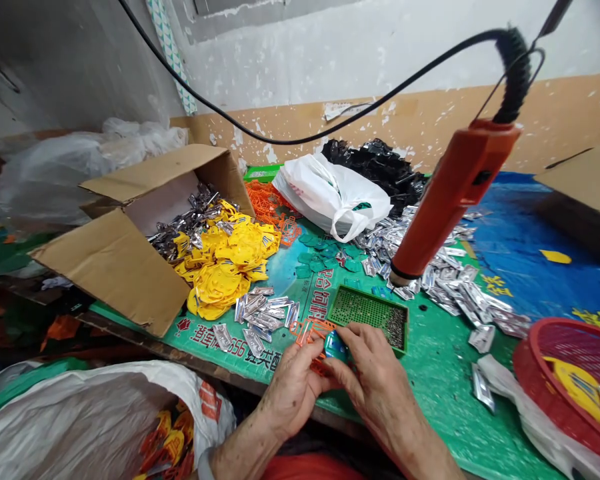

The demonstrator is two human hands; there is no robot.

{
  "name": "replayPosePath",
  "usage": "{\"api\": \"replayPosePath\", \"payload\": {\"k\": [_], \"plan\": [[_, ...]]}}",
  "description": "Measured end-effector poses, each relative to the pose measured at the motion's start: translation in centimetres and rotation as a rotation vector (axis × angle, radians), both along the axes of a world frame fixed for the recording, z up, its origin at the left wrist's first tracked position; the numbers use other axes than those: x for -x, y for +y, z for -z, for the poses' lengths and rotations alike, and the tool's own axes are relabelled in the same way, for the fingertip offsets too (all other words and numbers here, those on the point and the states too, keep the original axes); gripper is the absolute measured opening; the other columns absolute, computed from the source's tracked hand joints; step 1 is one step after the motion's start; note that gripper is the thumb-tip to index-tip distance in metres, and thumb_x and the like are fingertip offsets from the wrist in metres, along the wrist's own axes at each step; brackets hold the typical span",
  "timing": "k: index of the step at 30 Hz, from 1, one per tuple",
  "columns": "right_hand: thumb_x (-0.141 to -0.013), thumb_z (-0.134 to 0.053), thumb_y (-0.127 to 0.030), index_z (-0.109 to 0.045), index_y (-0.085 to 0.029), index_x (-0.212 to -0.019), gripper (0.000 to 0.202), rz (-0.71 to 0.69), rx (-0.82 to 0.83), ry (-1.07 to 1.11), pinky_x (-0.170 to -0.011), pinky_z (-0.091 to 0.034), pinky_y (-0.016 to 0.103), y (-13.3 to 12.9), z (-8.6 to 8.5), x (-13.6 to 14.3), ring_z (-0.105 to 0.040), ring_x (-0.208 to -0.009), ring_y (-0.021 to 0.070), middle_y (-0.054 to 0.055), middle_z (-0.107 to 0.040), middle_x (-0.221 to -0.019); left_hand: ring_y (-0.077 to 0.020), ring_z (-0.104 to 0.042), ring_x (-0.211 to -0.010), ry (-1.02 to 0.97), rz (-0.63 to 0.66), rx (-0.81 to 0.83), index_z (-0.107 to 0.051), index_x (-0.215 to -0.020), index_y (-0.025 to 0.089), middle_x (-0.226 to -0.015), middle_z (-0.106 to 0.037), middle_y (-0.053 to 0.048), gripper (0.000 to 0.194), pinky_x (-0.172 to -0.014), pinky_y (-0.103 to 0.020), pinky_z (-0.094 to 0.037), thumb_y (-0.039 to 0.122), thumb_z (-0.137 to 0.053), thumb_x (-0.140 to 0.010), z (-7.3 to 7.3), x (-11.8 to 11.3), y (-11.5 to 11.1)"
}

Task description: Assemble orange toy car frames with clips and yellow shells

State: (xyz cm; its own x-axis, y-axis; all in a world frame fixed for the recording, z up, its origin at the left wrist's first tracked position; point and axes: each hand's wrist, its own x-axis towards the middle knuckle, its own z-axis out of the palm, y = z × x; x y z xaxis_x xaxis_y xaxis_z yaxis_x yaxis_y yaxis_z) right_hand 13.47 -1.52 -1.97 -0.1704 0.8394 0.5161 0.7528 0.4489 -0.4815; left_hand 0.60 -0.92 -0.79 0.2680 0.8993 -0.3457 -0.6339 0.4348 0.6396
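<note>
Near the table's front edge, my left hand point(297, 383) and my right hand point(373, 373) are close together, fingers closed around a small teal plastic part point(336, 345) between them. An orange lattice piece point(313, 331) lies at the fingertips, partly hidden by my hands. Just behind my right hand is a green tray point(365, 308) with small screws at its right end. A red electric screwdriver point(453, 200) hangs above and to the right of the tray. Flat teal pieces point(325, 255) lie behind the tray.
Silver metal pieces point(265, 313) and a yellow pile point(235, 250) lie left, beside an open cardboard box point(125, 273). More silver pieces point(450, 280) spread right. A white bag point(330, 190) sits behind; a red basket point(570, 387) stands right. A black cable point(290, 141) crosses above.
</note>
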Motion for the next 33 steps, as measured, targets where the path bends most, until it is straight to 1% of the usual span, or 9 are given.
{"api": "replayPosePath", "payload": {"k": [4,12,15,19,21,26,28,31,33], "plan": [[-0.089,-0.053,-0.033,-0.054,-0.018,-0.117,0.032,-0.011,0.008,0.012,-0.076,-0.052,0.042,0.0,0.1,-0.1,-0.056,-0.095,0.0258,0.013,-0.06,-0.104,-0.008,-0.054,-0.064,-0.03,0.002,0.017,-0.07,-0.086,0.015,-0.078,-0.064,0.0,0.012,-0.072,-0.027,-0.051,0.023,-0.067,-0.078,0.3,0.0,0.0],[-0.086,-0.058,-0.028,-0.056,-0.018,-0.111,0.027,0.021,-0.011,-0.071,-0.074,-0.051,0.043,-0.7,-0.1,0.2,-0.055,-0.093,0.0265,0.012,-0.061,-0.104,-0.0125,-0.057,-0.072,-0.037,0.028,0.013,-0.071,-0.088,0.014,-0.084,-0.067,-0.005,0.015,-0.071,-0.026,-0.049,0.022,-0.066,-0.076,0.4,-0.1,0.0],[-0.086,-0.058,-0.028,-0.055,-0.019,-0.116,0.032,0.015,0.009,-0.016,-0.075,-0.052,0.041,-0.7,0.3,0.0,-0.056,-0.094,0.0254,0.012,-0.061,-0.105,-0.0125,-0.057,-0.071,-0.025,0.013,0.03,-0.071,-0.089,0.013,-0.084,-0.067,-0.005,0.017,-0.07,-0.025,-0.049,0.022,-0.067,-0.075,0.4,-0.2,-0.1],[-0.084,-0.061,-0.032,-0.058,-0.019,-0.114,0.032,-0.017,0.037,0.097,-0.075,-0.053,0.041,-0.6,0.6,-0.2,-0.057,-0.092,0.0244,0.011,-0.061,-0.102,-0.0123,-0.056,-0.065,0.013,0.013,0.019,-0.07,-0.087,0.013,-0.077,-0.065,-0.004,0.02,-0.065,-0.026,-0.05,0.027,-0.069,-0.073,0.3,-0.2,-0.1],[-0.084,-0.061,-0.031,-0.057,-0.019,-0.113,0.032,-0.004,0.015,0.125,-0.077,-0.053,0.043,-0.7,0.6,-0.1,-0.057,-0.096,0.0251,0.012,-0.06,-0.105,-0.0134,-0.058,-0.067,0.031,0.023,0.012,-0.07,-0.089,0.014,-0.08,-0.065,-0.004,0.021,-0.064,-0.026,-0.05,0.026,-0.071,-0.072,0.2,-0.3,-0.2],[-0.087,-0.056,-0.021,-0.052,-0.018,-0.116,0.03,0.006,-0.021,0.123,-0.079,-0.054,0.042,-1.5,0.7,0.4,-0.056,-0.1,0.0249,0.014,-0.057,-0.11,-0.0148,-0.06,-0.082,0.094,0.06,-0.072,-0.07,-0.094,0.015,-0.089,-0.066,-0.004,0.026,-0.074,-0.023,-0.049,0.015,-0.071,-0.069,0.1,-0.3,-0.3],[-0.086,-0.056,-0.019,-0.052,-0.018,-0.115,0.029,-0.014,-0.023,0.119,-0.076,-0.055,0.04,-1.6,1.1,0.4,-0.058,-0.096,0.0235,0.013,-0.057,-0.106,-0.0134,-0.06,-0.078,0.133,0.072,-0.066,-0.069,-0.092,0.015,-0.087,-0.065,-0.004,0.024,-0.069,-0.021,-0.049,0.013,-0.07,-0.069,0.2,-0.4,-0.3],[-0.086,-0.056,-0.019,-0.054,-0.018,-0.109,0.023,-0.059,-0.004,0.122,-0.07,-0.056,0.035,-1.5,1.5,0.2,-0.058,-0.088,0.0213,0.01,-0.058,-0.097,-0.0095,-0.055,-0.06,0.198,0.126,-0.021,-0.067,-0.086,0.014,-0.075,-0.061,-0.001,0.018,-0.054,-0.018,-0.046,0.014,-0.068,-0.068,0.5,-0.5,-0.2],[-0.086,-0.056,-0.02,-0.055,-0.017,-0.105,0.02,-0.082,0.036,0.13,-0.067,-0.056,0.034,-1.4,1.4,-0.1,-0.058,-0.084,0.0205,0.01,-0.057,-0.094,-0.0084,-0.053,-0.053,0.219,0.169,-0.014,-0.065,-0.08,0.013,-0.069,-0.058,0.001,0.014,-0.049,-0.018,-0.044,0.015,-0.068,-0.067,0.4,-0.7,-0.1]]}}
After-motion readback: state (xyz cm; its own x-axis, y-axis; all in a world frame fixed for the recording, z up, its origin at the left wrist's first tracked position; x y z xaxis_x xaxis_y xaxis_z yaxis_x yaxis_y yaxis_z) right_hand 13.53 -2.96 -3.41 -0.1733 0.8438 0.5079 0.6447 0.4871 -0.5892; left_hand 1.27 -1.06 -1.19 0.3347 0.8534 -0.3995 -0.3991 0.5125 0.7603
